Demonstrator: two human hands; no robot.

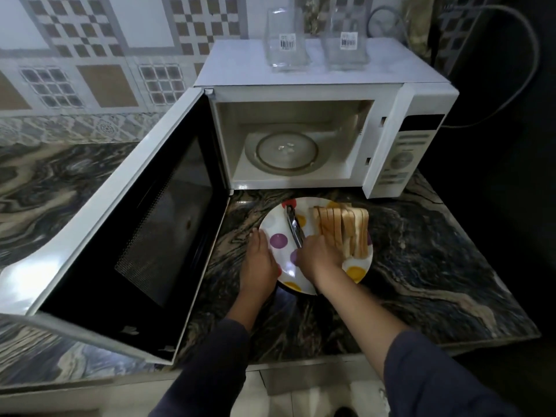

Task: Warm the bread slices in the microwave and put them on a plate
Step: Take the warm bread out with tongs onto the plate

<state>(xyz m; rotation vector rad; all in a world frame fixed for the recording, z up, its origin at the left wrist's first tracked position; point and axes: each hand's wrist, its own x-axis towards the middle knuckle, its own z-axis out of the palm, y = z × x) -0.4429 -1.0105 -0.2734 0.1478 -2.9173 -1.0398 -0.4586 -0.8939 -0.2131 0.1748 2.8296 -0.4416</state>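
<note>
Closest are two arms in dark sleeves, reaching out over the dark stone counter [421,266]. The left hand [260,254] lies on the left rim of the plate [272,219] with its fingers laid out straight. It clamps nothing, and I think it is there to keep the plate from sliding. The right hand [320,255] sits on the plate, right where the near end of the metal tongs [293,224] meets the near end of the bread. Its fingers are hidden under the back of the hand, so I cannot tell if they are closed on the tongs, pressing the bread, or just resting.

The plate is white with big coloured dots and sits on the counter just in front of the microwave [421,94]. It holds two things. The bread slices [343,230] stand on edge in a row on the right side, leaning on each other. The tongs lie flat on the left side, just beside the bread.

Behind the plate, the microwave door [135,221] is swung wide open to the left, so the way in is free. Inside there is only the round glass turntable [285,152], with no bread on it. To me the warming is not yet begun.

Farthest back, two clear glass jars [285,40] stand on top of the microwave. Both look empty.
</note>
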